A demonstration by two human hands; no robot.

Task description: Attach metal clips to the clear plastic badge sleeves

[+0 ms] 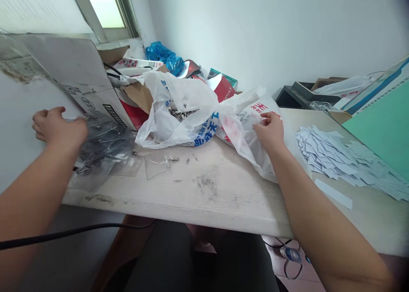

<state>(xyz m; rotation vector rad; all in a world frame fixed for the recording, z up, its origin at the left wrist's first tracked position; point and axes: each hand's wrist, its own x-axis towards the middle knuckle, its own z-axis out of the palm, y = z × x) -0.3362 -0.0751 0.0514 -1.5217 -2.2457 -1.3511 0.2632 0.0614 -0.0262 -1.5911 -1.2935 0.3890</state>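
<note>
Left hand point(59, 128) open, fingers loosely curled, at far left edge of a loose heap of clear sleeves point(107, 145); heap sits left on desk point(236, 198), near side close to the edge. A careless sweep could spill some. Right hand point(271, 130) on red-lettered bag point(252, 151), right of centre, fingers bent; cannot tell whether pinching plastic. Bag touches blue-lettered bag point(200, 128): a hard tug might drag it, tipping out metal clips point(182, 114). Paper slips point(326, 155), right, could scatter if brushed.

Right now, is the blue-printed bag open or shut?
Open: the blue-printed bag has its mouth gaping, metal pieces visible inside.
</note>
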